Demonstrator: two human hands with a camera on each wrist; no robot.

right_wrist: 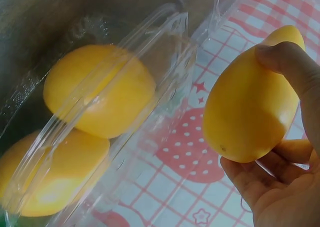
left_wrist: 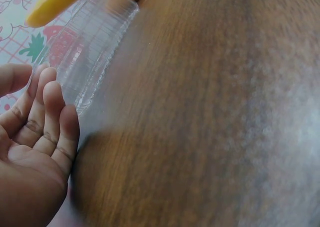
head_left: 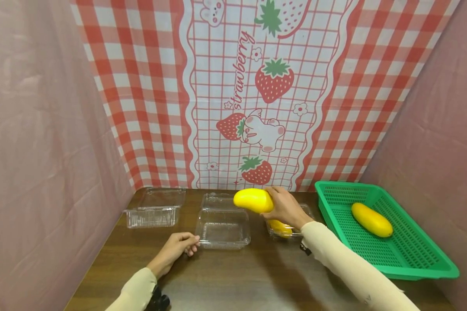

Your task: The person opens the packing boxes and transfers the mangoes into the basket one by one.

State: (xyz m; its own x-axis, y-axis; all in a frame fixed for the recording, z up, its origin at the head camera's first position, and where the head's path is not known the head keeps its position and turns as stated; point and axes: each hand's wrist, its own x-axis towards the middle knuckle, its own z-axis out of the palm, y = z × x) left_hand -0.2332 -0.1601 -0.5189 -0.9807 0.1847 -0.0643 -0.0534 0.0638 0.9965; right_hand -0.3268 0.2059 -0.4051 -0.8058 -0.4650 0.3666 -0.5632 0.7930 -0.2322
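A red-and-white checked cloth (head_left: 151, 86) hangs at the far side, its pale central panel (head_left: 206, 95) ruled with thin red lines and edged by wavy white borders (head_left: 188, 99). Printed strawberries (head_left: 274, 82) with green leaves, small flowers (head_left: 300, 109) and a white cartoon animal (head_left: 264, 131) decorate it; the word "strawberry" (head_left: 239, 71) runs sideways. Plain pinkish drapes stand to the left (head_left: 54, 151) and right (head_left: 428, 108). Below lies a brown wood-grained tabletop (head_left: 218, 280), glossy in patches.

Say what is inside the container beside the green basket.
Two yellow fruits, seen in the right wrist view. In the head view, the right hand covers part of the container.
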